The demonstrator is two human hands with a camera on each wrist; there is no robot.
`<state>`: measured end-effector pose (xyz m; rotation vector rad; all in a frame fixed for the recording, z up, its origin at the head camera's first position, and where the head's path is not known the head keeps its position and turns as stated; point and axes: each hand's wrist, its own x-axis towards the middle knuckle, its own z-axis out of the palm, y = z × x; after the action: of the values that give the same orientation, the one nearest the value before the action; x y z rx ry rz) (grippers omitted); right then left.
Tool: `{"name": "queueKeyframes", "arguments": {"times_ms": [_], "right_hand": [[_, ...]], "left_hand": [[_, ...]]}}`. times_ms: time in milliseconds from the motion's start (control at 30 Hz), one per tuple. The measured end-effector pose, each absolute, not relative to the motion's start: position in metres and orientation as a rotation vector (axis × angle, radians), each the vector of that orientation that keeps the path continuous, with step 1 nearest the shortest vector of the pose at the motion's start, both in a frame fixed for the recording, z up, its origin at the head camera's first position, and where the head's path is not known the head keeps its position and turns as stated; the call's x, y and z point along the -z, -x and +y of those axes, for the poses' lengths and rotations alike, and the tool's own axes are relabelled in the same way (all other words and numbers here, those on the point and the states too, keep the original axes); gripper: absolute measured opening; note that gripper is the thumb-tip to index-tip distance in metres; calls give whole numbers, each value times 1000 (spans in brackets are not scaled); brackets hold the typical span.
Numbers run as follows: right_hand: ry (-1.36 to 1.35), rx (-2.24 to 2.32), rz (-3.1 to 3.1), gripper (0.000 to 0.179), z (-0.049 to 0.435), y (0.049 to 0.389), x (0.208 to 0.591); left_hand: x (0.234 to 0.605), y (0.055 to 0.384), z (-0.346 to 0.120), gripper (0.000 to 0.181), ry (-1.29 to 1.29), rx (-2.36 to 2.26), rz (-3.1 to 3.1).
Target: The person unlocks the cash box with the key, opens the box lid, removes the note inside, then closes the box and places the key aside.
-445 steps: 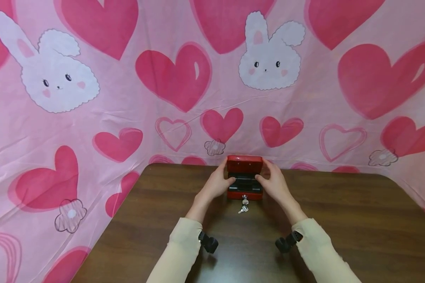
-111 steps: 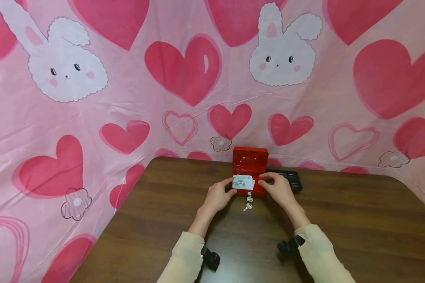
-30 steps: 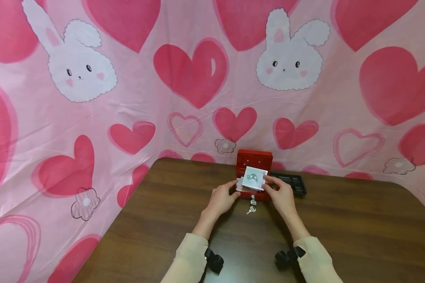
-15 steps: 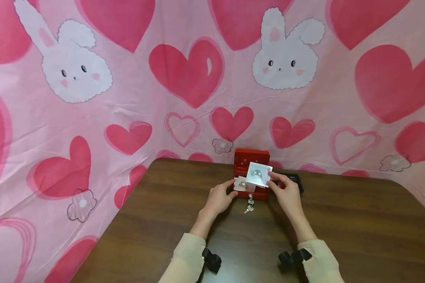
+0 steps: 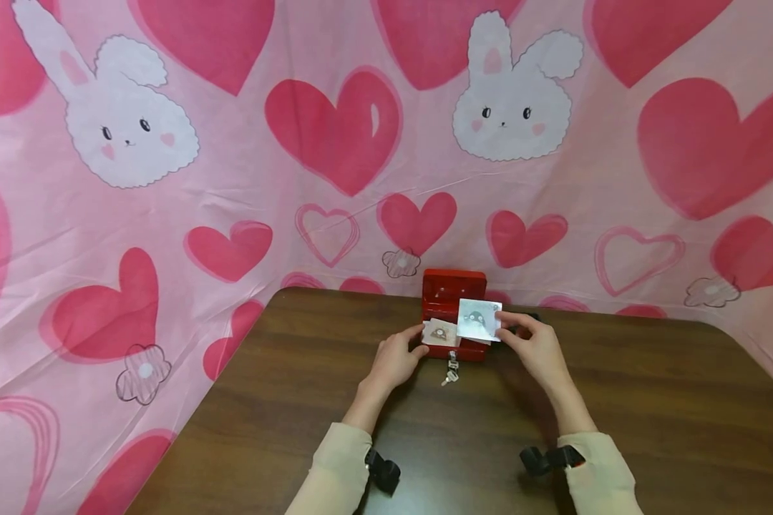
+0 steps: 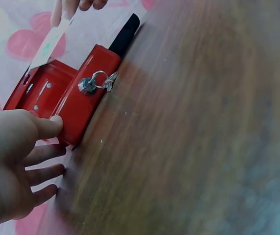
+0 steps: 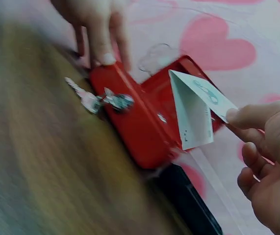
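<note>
Bench: red box near the far edge, lid raised. Left hand: grip holds the box's left end. Right hand: grip pinches a folded, pale, grey-green-printed paper over the box's right part, farther right than half a second ago. Keys hang in front.

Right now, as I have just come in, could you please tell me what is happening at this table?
A person is handling papers at a red box, which stands on the table with its lid up. The right hand pinches a folded paper, held up at the box. The left hand touches the box's left end, near another paper. Keys hang from the lock in front, and a black tray lies beside the box's right end.
</note>
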<state>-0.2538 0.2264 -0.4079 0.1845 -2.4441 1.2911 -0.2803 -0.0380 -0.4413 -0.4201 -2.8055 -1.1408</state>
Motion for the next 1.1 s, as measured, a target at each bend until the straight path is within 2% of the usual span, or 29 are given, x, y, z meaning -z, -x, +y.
{"name": "queueKeyframes", "arguments": {"times_ms": [333,1100], "right_hand": [[-212,-1282,-2502,34,258,246,399],[-275,-1253,-2645,38,287,241,396]], "left_hand": [[439,281,-40,46,424,1154,-2823],[439,282,-39,45,422,1090,-2852]]}}
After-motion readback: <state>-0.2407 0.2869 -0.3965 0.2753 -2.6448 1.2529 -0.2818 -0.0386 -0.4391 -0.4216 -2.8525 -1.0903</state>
